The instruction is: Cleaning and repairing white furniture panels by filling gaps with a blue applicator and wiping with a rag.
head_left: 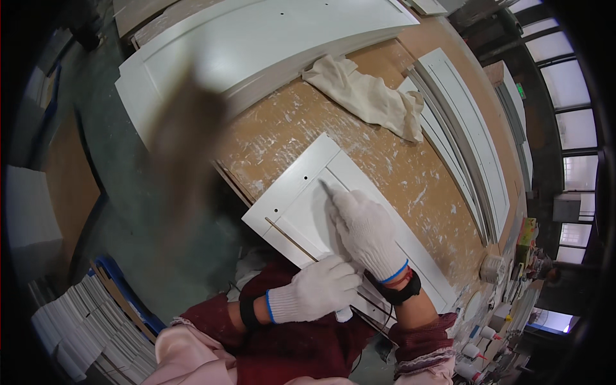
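Note:
A white framed panel (pixel 310 160) with small dark holes lies at a slant on the worktable, its near edge by my body. My right hand (pixel 367 232), in a white knitted glove, is over the panel's recessed face. Its index finger points forward, the other fingers are curled, and a small grey tip shows at the finger's end; I cannot make out what it is. My left hand (pixel 319 287), also gloved, is closed at the near edge around a thin brown stick (pixel 290 237). A white end (pixel 344 314) of something pokes out below this hand.
The brown worktable (pixel 269 141) is smeared with white paint. A crumpled cream cloth (pixel 369 96) lies beyond the panel. Large white panels (pixel 276 45) are at the back, narrower ones (pixel 459 109) at the right. Bottles (pixel 475 351) and a tub (pixel 493 268) stand lower right. A blurred brown shape (pixel 186 122) hangs close at left.

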{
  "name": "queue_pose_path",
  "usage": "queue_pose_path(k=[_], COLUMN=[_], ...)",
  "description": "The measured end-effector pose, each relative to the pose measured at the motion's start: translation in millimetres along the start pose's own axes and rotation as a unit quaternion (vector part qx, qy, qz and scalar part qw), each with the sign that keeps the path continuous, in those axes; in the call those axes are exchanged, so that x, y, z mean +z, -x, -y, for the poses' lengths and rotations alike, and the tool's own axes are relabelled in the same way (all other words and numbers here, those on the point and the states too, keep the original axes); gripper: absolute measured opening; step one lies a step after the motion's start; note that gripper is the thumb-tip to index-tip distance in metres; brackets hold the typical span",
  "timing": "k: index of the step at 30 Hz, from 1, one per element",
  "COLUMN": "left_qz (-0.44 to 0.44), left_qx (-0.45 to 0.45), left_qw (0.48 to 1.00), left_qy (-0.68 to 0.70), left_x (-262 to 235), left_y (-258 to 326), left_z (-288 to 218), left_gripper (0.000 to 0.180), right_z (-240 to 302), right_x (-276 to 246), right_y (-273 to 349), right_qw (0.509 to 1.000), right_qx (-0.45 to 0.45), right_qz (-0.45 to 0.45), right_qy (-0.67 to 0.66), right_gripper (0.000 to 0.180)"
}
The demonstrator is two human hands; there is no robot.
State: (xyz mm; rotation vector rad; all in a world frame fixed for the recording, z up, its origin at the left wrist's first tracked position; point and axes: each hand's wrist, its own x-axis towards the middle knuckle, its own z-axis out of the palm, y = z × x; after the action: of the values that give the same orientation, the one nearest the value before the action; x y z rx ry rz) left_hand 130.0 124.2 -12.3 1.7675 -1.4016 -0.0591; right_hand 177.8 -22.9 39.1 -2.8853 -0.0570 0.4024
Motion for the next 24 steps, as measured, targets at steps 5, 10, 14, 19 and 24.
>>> queue_pose_path(k=[5,10,14,19,24], left_qz=[-0.032,-0.027,-0.028,-0.027,0.142], left_qx=[0.027,0.004,0.026,0.009,-0.073], left_qw=[0.999,0.998,0.997,0.999,0.987], left_qy=[-0.032,-0.053,-0.069,-0.037,-0.035], left_x=[4.2,8.6,6.6,6.0,-2.8], left_y=[-0.3,3.7,-0.8,-0.7,-1.9], left_z=[2.3,0.7,-0.1,1.4,-8.0], left_gripper=[0.013,0.012,0.011,0.011,0.016], right_z=[-7.5,-13.6,-23.0,24.2,48.4], right_x=[-19.5,-37.2,-28.2,4.7,-5.4], right_y=[-24.4,-25.6,-45.0,-50.6,-24.7], right_qw=[0.985,0.998,0.978,0.969,0.929], right_qx=[-0.021,-0.037,-0.065,-0.169,-0.36], right_qz=[-0.148,-0.04,-0.189,-0.173,0.071], right_qy=[-0.084,-0.038,-0.053,0.05,0.048], right_gripper=[0.018,0.025,0.03,0.013,0.024])
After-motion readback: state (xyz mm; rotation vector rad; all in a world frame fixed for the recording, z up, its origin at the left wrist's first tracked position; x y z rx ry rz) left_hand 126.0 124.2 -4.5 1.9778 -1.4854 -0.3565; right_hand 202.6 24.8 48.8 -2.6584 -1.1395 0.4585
